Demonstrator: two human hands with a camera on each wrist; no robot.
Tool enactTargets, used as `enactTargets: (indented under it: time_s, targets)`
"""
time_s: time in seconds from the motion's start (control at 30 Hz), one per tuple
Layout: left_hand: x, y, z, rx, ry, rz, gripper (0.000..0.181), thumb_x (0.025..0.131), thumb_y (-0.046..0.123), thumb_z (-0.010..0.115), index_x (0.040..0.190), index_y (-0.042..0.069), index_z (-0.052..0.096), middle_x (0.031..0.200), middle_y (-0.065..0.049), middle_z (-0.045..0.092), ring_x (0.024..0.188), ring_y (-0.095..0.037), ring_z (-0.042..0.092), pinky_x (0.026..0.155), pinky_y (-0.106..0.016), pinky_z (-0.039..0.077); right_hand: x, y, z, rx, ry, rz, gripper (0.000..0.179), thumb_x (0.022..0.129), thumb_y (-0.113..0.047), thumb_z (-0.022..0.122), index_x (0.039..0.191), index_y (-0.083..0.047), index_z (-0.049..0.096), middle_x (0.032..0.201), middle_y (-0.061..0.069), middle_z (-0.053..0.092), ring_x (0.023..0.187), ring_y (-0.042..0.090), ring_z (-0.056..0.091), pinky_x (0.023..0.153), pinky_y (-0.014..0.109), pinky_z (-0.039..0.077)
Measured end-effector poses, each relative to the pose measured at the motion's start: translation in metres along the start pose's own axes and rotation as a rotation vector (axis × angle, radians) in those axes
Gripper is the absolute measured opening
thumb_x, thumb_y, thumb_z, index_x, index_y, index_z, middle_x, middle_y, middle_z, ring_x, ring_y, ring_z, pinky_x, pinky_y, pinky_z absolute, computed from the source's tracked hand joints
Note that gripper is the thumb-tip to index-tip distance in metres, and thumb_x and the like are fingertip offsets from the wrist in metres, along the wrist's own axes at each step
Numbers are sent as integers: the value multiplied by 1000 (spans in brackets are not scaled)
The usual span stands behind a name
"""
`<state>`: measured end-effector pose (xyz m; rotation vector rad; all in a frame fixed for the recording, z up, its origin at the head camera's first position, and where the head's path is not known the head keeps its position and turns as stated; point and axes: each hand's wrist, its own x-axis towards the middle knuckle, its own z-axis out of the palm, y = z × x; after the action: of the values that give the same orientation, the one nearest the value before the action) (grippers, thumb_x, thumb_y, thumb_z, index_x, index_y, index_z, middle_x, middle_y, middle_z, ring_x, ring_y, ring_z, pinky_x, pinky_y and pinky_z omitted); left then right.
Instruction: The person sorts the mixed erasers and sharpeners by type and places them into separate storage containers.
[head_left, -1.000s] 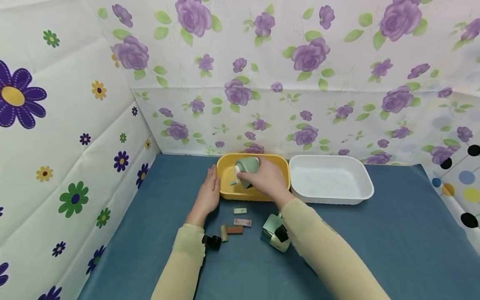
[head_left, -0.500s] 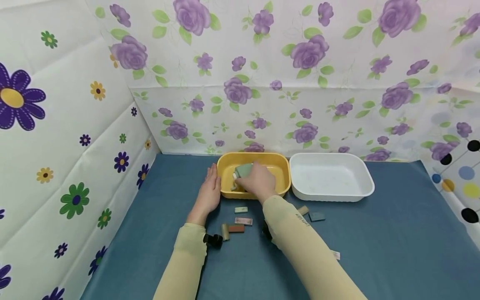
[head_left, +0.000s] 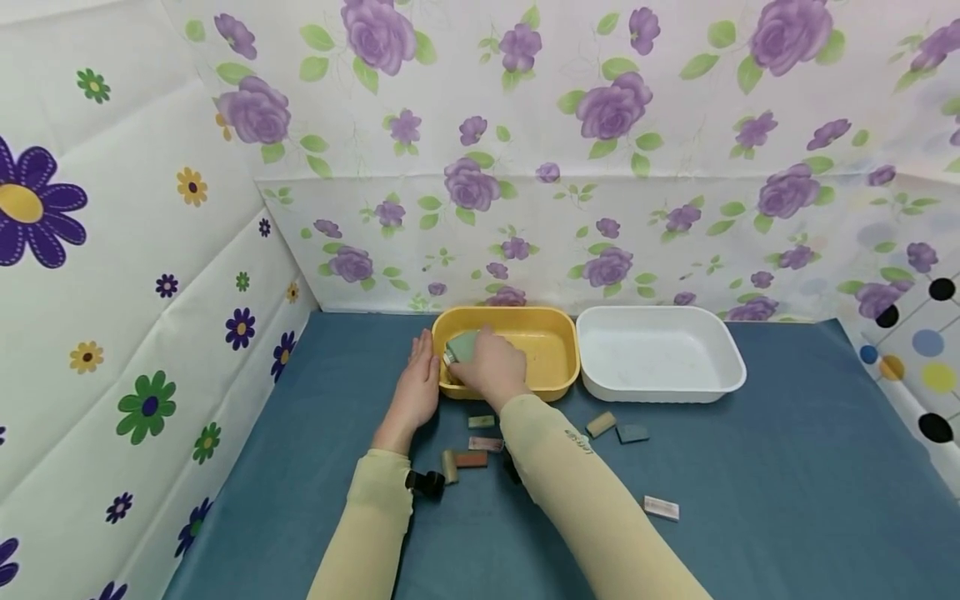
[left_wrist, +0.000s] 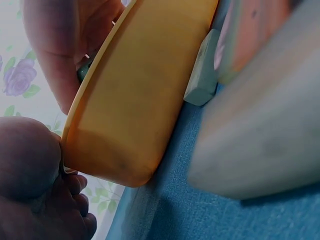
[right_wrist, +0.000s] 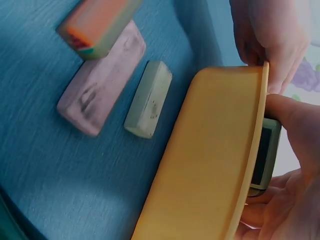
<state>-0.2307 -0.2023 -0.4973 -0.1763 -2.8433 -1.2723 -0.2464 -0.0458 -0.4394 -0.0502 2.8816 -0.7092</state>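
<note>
My right hand point(head_left: 493, 367) holds a green, boxy pencil sharpener point(head_left: 462, 345) of the hand-crank kind inside the left part of the yellow tray point(head_left: 551, 354). In the right wrist view, the sharpener's dark-windowed end point(right_wrist: 266, 157) shows just past the tray rim, between thumb and fingers. My left hand point(head_left: 417, 383) lies with straight fingers along the tray's left outer side, touching its rim. Most of the sharpener is hidden by my right hand. In front of the tray lie a pale green eraser point(head_left: 481, 422), a pink one point(head_left: 485, 444) and a reddish-brown one point(head_left: 472, 459).
A white tray point(head_left: 660, 354) stands against the yellow tray's right side. A tan eraser point(head_left: 601, 424), a blue-grey one point(head_left: 632, 433) and a whitish one point(head_left: 662, 508) lie right of my right forearm. A brown piece point(head_left: 449, 467) lies near my left wrist.
My right hand has lowered the pencil sharpener into the yellow tray and moved it left. My left hand has stayed at the tray's side. My right forearm now covers the second green object.
</note>
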Motion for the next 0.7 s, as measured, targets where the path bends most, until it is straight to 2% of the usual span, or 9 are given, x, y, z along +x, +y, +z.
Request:
enactTargets:
  time_s: [0.2, 0.37, 0.53, 0.7]
  targets:
    - [-2, 2, 1, -2, -11, 1, 57, 119, 15, 34, 169, -4, 14, 176, -22, 13, 163, -41, 7, 130, -56, 11, 2, 3, 2, -58, -11, 2, 88, 97, -55, 74, 159, 1, 45, 124, 16, 74, 108, 33, 72, 100, 56, 55]
    - [-2, 0, -1, -5, -5, 1, 57, 119, 13, 34, 169, -5, 15, 176, -22, 13, 163, -41, 6, 130, -57, 10, 6, 7, -5, -98, -5, 8, 85, 97, -57, 74, 154, 1, 50, 123, 16, 74, 108, 32, 71, 101, 54, 55]
    - [-2, -2, -2, -7, -3, 6, 56, 119, 14, 34, 169, -5, 16, 176, -23, 13, 163, -42, 5, 130, -57, 10, 8, 9, -10, -126, -5, 52, 86, 98, -58, 72, 154, 2, 48, 121, 16, 73, 105, 30, 71, 100, 52, 55]
    - [-1, -1, -1, -21, 0, 6, 56, 119, 15, 34, 169, -4, 16, 176, -21, 13, 163, -41, 6, 130, -57, 10, 6, 11, -10, -117, -4, 74, 81, 99, -57, 70, 150, 3, 53, 114, 14, 75, 100, 29, 71, 99, 52, 55]
